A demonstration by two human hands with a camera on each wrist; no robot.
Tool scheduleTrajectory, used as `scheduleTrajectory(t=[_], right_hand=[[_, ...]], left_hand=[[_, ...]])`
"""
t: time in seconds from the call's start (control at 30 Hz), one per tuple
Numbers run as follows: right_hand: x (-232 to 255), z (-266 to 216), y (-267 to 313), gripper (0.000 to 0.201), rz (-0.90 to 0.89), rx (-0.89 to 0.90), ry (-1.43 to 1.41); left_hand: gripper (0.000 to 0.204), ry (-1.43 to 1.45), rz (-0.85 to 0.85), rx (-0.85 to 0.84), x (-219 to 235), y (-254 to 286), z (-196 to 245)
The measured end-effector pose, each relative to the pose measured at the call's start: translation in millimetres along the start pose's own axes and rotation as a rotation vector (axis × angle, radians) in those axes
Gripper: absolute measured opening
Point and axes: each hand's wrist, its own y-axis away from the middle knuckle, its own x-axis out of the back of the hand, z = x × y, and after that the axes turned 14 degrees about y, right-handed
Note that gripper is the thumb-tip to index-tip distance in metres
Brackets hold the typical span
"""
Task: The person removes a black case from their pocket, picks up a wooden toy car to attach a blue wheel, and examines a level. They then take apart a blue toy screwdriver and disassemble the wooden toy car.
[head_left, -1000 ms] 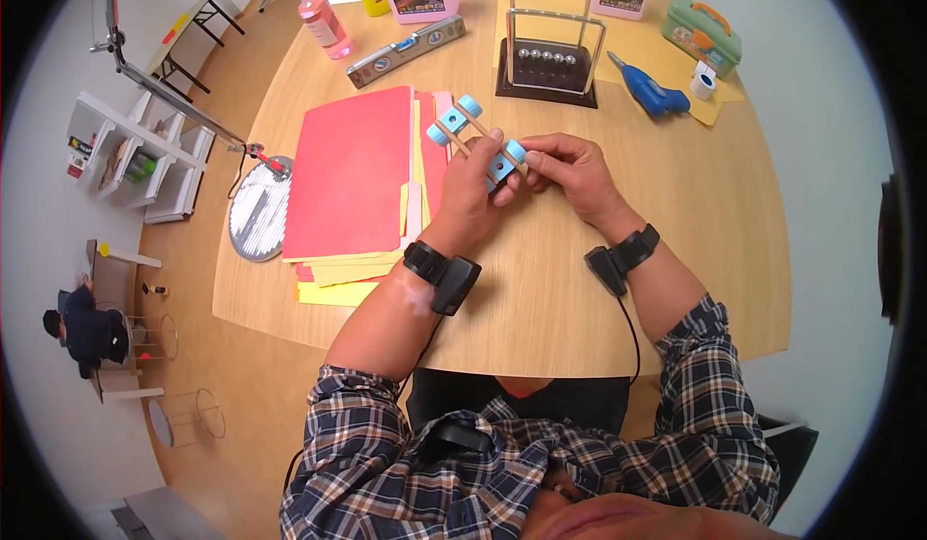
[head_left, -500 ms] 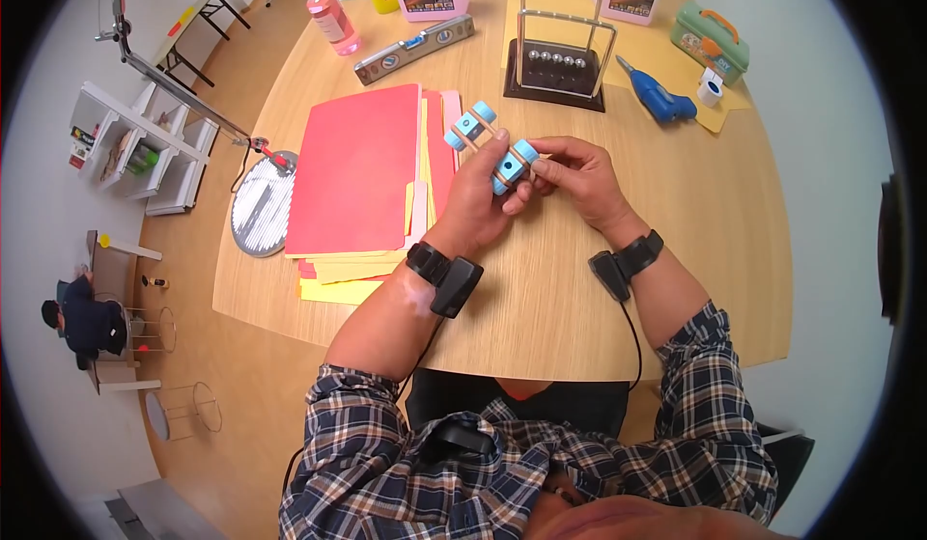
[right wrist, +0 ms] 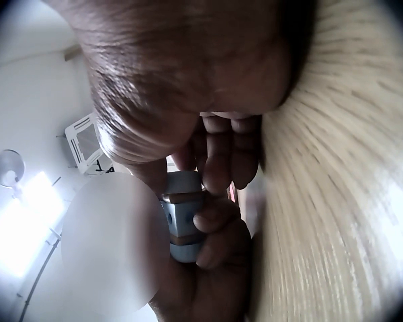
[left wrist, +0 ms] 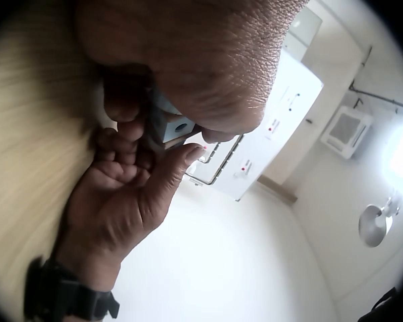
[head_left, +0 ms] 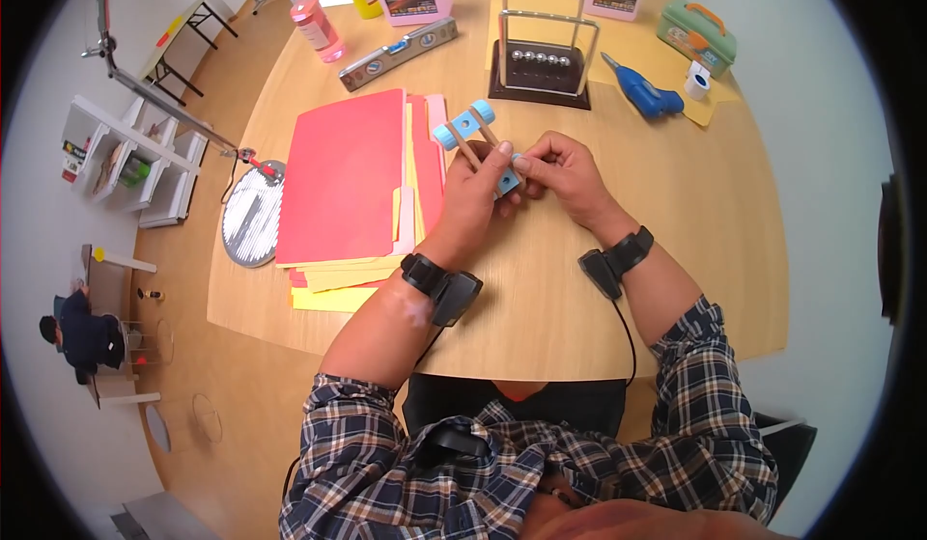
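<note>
A small frame of two light-blue blocks joined by two parallel brown wooden strips is held above the table in front of the person. My left hand grips its nearer end, thumb over the strips. At that same end, my right hand pinches the right side of the nearer block with thumb and fingers. Hands hide much of that block in the head view; the right wrist view shows the blue block with brown bands across it, between the fingers of both hands.
Red and yellow folders lie left of the hands. Beyond are a spirit level, a Newton's cradle, a blue tool, a white roll, a green box, and several bottles, including a pink one.
The frame has tipped and turned in the hands, so its nearer block shows less now. The right thumb has come further over it. The head view has shifted slightly.
</note>
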Motion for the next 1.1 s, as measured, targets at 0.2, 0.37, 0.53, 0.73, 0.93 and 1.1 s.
scheduleTrajectory(t=[0.2,0.37,0.53,0.73,0.93,1.1], right_hand=[[-1.2,-6.8,1.6,0.025,-0.01,-0.012,-0.028],[-3.6,-10.4,3.7,0.031,-0.014,0.017,-0.028],[-2.7,-7.6,1.8,0.028,-0.023,-0.013,0.019],[-2.9,-7.1,0.5,0.026,-0.003,-0.02,0.032],[-1.2,-7.0,0.8,0.028,-0.014,-0.048,0.011],[-3.9,-11.7,2.7,0.03,-0.055,0.015,-0.027]], left_hand=[[0.034,0.232,-0.017,0.066,10.7,-10.2,-2.7],[0.037,0.215,-0.044,0.071,6.0,-6.8,3.6],[0.037,0.145,-0.051,0.047,7.8,-7.5,-0.9],[0.037,0.071,-0.042,0.035,7.8,-6.6,-3.3],[0.037,0.057,-0.047,0.048,7.9,-7.5,-2.6],[0.039,0.098,-0.009,0.021,3.8,-7.0,-0.6]])
